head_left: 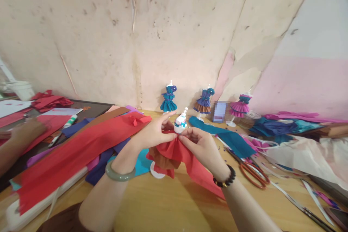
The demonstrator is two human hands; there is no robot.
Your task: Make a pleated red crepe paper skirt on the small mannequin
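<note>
Fingers pinching red fabric, phone screen blurred

Both hands nearly meeting, forearms angled inward, fingertips seemingly pinching

Stained wall, cracked in places, with a pink-painted section at far right. Before it stand three miniature dress forms: one in a tiered teal dress, one in a purple-and-brown dress, and one in a magenta-skirted dress. A smartphone (its screen blurred into blocks) leans upright between the latter two. Right: a teal fabric strip, orange-handled scissors and a heap of folded cloth. Left: layered fabric strips, red uppermost, overlying a white oblong bar; a green-and-white-capped tube; and a white bucket beside crumpled red cloth.
</note>
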